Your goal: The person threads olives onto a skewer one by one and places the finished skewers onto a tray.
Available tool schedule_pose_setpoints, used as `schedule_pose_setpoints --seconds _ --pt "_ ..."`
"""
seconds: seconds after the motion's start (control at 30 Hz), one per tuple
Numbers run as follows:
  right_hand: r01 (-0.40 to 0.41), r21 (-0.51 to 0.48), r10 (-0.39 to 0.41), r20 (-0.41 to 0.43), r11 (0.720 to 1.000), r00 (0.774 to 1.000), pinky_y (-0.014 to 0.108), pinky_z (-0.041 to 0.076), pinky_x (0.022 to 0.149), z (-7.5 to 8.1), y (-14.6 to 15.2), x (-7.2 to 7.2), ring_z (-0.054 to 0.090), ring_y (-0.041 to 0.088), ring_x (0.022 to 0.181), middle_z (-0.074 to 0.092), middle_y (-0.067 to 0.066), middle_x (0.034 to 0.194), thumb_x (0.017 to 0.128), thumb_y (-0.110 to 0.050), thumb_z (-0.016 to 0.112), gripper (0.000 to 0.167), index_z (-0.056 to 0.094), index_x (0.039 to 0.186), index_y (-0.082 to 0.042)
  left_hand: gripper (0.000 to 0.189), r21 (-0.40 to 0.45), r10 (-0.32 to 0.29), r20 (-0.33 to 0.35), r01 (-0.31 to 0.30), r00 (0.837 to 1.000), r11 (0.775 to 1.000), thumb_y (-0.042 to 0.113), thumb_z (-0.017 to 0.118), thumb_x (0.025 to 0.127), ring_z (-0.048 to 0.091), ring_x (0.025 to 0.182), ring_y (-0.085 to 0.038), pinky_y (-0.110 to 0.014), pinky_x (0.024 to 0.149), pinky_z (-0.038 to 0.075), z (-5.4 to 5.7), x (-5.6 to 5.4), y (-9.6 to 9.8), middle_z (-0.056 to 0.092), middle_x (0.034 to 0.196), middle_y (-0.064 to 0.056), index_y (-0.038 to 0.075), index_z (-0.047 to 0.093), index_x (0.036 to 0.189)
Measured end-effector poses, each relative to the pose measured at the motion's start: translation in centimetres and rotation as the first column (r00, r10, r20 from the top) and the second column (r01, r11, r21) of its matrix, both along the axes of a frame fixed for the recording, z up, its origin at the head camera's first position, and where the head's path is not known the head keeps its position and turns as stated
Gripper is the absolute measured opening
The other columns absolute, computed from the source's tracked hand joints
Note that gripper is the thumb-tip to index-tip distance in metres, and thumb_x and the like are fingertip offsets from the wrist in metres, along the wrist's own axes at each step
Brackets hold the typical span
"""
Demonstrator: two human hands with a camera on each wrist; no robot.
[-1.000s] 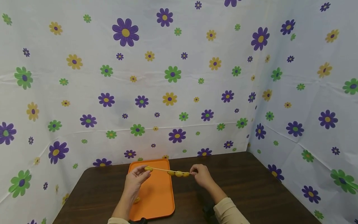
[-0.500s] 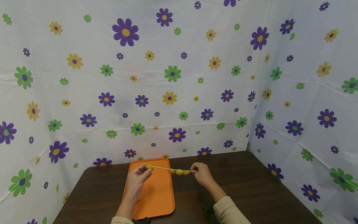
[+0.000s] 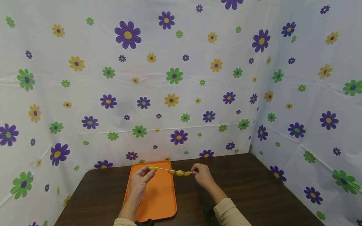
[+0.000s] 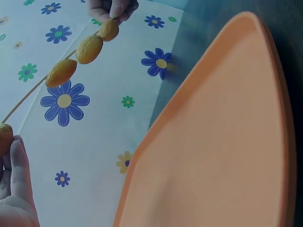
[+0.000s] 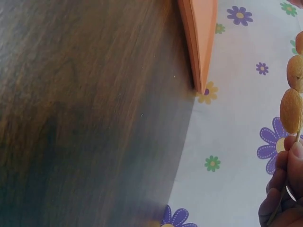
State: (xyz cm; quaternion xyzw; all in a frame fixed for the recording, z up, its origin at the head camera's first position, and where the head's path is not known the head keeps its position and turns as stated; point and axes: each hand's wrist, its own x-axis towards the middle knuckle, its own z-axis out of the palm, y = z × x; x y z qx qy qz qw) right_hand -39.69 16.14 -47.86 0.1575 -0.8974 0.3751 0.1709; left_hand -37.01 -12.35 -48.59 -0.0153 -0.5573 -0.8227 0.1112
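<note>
Between my hands stretches a thin pale stem [image 4: 31,96] that bears yellow fruits resembling dates. My left hand [image 3: 138,182] pinches the date [image 3: 152,168] at the stem's left end, above the orange tray. At the other end my right hand [image 3: 204,176] pinches the stem between thumb and fingers, over the dark table. Three more dates [image 3: 179,173] sit close together near the right fingers, with a bare length of stem between them and the left one. In the right wrist view, the right hand [image 5: 286,189] has the stem's tail running down across the palm.
The orange tray [image 3: 159,201] lies on the dark wooden table [image 3: 243,188], partly behind my left forearm. A flower-print cloth [image 3: 181,94] hangs behind the table and along its right side.
My left hand has shifted slightly right and the right hand slightly left. A yellow fruit seen earlier on the tray beside the left wrist is out of sight behind the forearm.
</note>
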Motion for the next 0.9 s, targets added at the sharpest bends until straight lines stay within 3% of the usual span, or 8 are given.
schedule_pose_setpoints --seconds 0.43,0.9 --pt "0.006 0.016 -0.005 -0.076 1.0 0.997 0.031 0.051 0.065 0.4 -0.5 -0.3 0.055 0.013 0.072 0.065 0.0 0.077 0.08 0.017 0.07 0.025 0.067 0.075 -0.008 0.029 -0.022 -0.028 0.013 0.029 1.0 0.999 -0.003 0.072 0.092 0.074 0.09 -0.013 -0.029 0.086 0.058 0.0 -0.3 -0.1 0.075 0.099 -0.006 -0.011 0.065 0.119" --pt "0.023 0.037 -0.021 -0.053 0.999 0.998 0.031 0.052 0.066 1.0 -1.2 -0.5 0.055 0.014 0.072 0.065 0.001 0.079 0.081 0.017 0.069 0.025 0.068 0.076 -0.007 0.024 -0.08 -0.031 -0.011 0.03 0.999 0.996 -0.001 0.075 0.09 0.074 0.09 -0.015 -0.031 0.085 0.059 -0.2 -0.7 0.7 0.075 0.099 -0.009 -0.01 0.068 0.111"
